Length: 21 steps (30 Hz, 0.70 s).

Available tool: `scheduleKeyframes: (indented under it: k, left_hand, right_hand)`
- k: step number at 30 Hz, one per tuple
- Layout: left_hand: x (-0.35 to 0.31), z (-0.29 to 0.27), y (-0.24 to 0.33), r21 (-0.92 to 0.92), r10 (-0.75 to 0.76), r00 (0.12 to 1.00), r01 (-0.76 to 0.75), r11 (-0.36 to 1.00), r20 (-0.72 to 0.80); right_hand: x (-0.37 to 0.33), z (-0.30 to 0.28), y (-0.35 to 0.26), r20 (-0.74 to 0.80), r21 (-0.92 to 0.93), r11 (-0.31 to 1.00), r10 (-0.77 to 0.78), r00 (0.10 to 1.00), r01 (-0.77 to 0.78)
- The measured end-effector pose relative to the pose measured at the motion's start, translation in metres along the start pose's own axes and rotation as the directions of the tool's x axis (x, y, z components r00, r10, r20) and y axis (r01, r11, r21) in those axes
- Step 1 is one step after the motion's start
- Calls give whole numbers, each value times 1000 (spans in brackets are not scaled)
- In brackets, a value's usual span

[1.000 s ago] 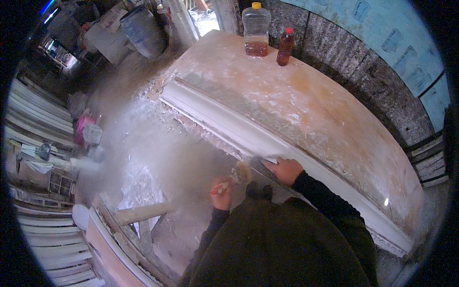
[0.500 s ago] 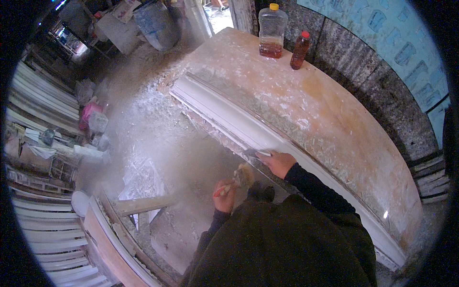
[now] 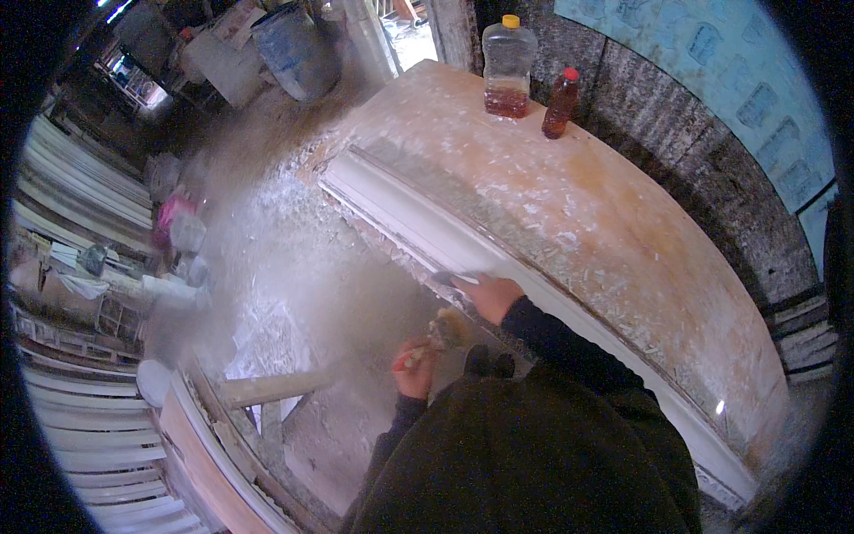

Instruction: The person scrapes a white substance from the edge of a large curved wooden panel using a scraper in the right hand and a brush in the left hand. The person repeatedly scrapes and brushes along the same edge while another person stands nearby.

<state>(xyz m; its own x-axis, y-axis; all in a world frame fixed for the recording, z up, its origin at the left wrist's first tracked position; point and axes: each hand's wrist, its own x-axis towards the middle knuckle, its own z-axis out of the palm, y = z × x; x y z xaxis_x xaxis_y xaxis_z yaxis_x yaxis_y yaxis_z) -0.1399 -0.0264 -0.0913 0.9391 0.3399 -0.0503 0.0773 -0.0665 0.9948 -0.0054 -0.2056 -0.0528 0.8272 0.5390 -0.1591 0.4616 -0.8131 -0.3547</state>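
A long white plaster cornice moulding (image 3: pixel 414 212) lies diagonally along the near edge of the table. My right hand (image 3: pixel 489 296) is closed around a scraper (image 3: pixel 443 279), its dark blade at the moulding's near edge. Ragged bits line that edge. Lower and to the left, my left hand (image 3: pixel 414 368) grips a brush (image 3: pixel 452 327) with pale, shaggy bristles, held off the moulding over the floor. The fingers of the left hand wrap its handle.
The orange-brown tabletop (image 3: pixel 623 222) is littered with white chips. At its far end stand a clear jug (image 3: pixel 507 71) and a small bottle (image 3: pixel 560 105), both with reddish liquid. A blue barrel (image 3: pixel 294 52) stands at the back; white moulding lengths (image 3: pixel 98 418) are stacked at left.
My right hand has slid the scraper a little farther up and left along the moulding's near edge. My left hand stays almost in place with the brush.
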Motion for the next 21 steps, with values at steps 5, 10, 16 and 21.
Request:
scheduleKeyframes:
  k: [5, 10, 16, 21]
  left_hand:
    - [7, 0, 22, 45, 48, 998, -47, 998, -35]
    - [5, -6, 12, 199, 153, 987, -141, 970, -45]
    - [2, 3, 13, 234, 104, 995, -99, 967, -8]
    - [-5, 3, 8, 103, 25, 1000, -24, 994, -11]
  right_hand:
    - [-14, -12, 0, 58, 11, 1000, 12, 998, -13]
    - [-60, -26, 4, 172, -16, 998, 66, 983, -64]
    - [19, -9, -12, 31, 22, 1000, 7, 1000, -7]
    - [28, -32, -31, -18, 150, 988, -32, 999, 34]
